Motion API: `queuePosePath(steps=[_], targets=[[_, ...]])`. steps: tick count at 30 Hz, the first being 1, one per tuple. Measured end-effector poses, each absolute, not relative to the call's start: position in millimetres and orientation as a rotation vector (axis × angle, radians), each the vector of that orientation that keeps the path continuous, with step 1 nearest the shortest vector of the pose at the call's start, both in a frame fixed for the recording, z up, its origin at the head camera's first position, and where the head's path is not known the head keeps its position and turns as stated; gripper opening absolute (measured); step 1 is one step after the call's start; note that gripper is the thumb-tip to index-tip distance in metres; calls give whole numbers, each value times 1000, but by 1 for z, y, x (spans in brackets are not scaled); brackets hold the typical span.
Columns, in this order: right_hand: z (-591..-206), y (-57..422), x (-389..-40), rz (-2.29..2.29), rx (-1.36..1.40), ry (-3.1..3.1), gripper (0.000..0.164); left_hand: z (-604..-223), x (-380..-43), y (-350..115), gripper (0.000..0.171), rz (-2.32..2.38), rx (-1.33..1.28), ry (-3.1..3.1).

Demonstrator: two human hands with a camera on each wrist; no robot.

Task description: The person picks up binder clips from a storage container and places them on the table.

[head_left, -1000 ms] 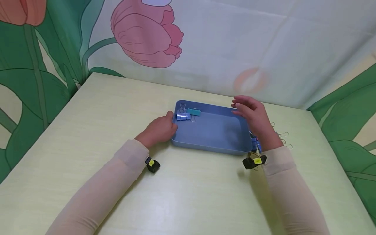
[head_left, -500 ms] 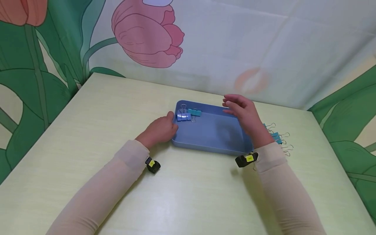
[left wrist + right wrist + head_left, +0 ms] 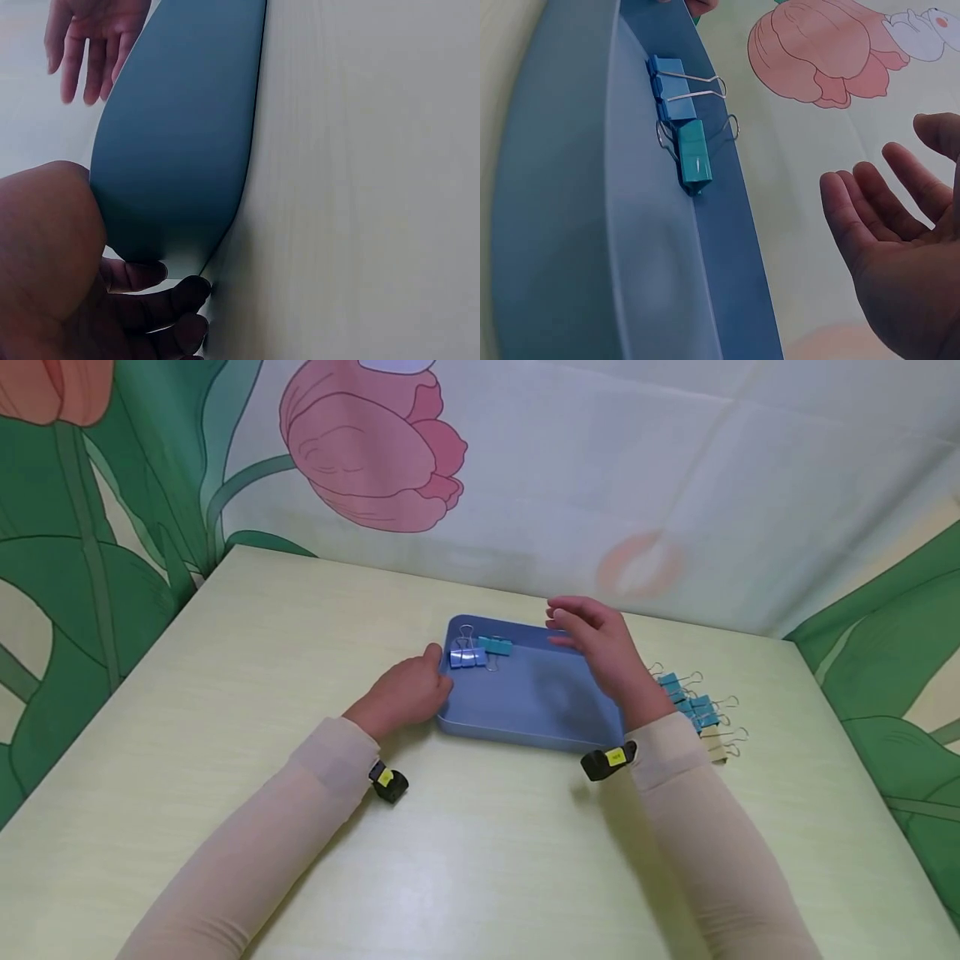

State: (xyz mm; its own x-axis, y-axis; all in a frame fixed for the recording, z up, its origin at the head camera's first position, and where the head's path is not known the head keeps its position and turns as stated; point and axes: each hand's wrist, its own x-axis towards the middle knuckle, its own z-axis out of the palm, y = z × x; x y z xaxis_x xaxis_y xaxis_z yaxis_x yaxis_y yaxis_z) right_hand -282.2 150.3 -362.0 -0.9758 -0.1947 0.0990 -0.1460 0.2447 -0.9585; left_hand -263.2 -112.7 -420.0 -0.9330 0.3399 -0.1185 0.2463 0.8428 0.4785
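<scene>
A blue rectangular tray [image 3: 517,703] lies on the table. My left hand [image 3: 411,689] grips its left end, thumb at the rim and fingers bent against the outer wall [image 3: 180,127]. Two binder clips sit in the tray's far left corner: a shiny blue binder clip [image 3: 467,658] and a teal binder clip [image 3: 497,647], side by side with wire handles spread. Above the tray's right part hovers my right hand [image 3: 602,643], holding nothing; its fingers are relaxed and apart in the right wrist view. Part of the tray's right end is hidden behind it.
Right of the tray, partly behind my right forearm, is a cluster of several teal binder clips [image 3: 699,710], with a yellowish binder clip [image 3: 714,743] at its near side. A flower-printed cloth [image 3: 525,485] hangs behind the table's far edge.
My right hand has moved left, from over the tray's right edge to further over the tray, uncovering more of the clip cluster. The left hand, tray and two clips inside stay put.
</scene>
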Motion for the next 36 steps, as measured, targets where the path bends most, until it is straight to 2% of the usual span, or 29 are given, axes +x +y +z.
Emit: queuePosePath(steps=[22, 36], targets=[[-367, 120, -298, -1733, -248, 2461, 34, -422, -263, -114, 34, 691, 451, 2824], [-372, 105, -307, -1238, -293, 2586, 37, -420, -264, -113, 35, 691, 450, 2819]])
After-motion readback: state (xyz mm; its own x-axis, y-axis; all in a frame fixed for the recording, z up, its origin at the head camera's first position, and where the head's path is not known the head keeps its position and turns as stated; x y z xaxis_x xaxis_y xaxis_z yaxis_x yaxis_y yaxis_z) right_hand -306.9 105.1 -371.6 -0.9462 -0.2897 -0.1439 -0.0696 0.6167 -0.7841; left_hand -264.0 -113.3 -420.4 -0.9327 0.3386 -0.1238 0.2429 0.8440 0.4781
